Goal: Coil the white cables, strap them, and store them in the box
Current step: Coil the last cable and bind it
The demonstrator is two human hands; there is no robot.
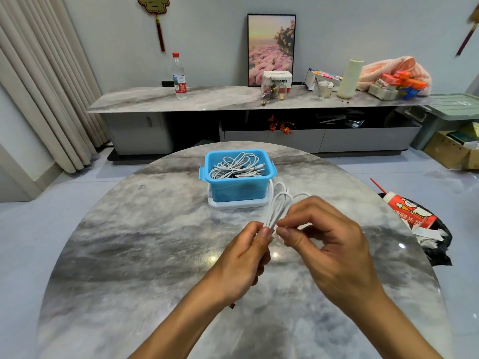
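Note:
A white cable (278, 206) is gathered into long loops above the middle of the marble table (145, 244). My left hand (243, 260) grips the near end of the loops between thumb and fingers. My right hand (326, 244) pinches the same bundle from the right, just beside the left thumb. The far ends of the loops reach toward a blue plastic box (223, 189) at the table's far side. Inside the box lies a loose pile of several white cables (237, 165). The box stands on its white lid (238, 204). No strap is visible.
A paper cup and crumpled papers on a black bag (420, 224) sit by the table's right edge. Behind the table runs a low cabinet (233, 99) with a water bottle (179, 77), a framed picture and assorted clutter. A cardboard box (451, 149) stands on the floor at far right.

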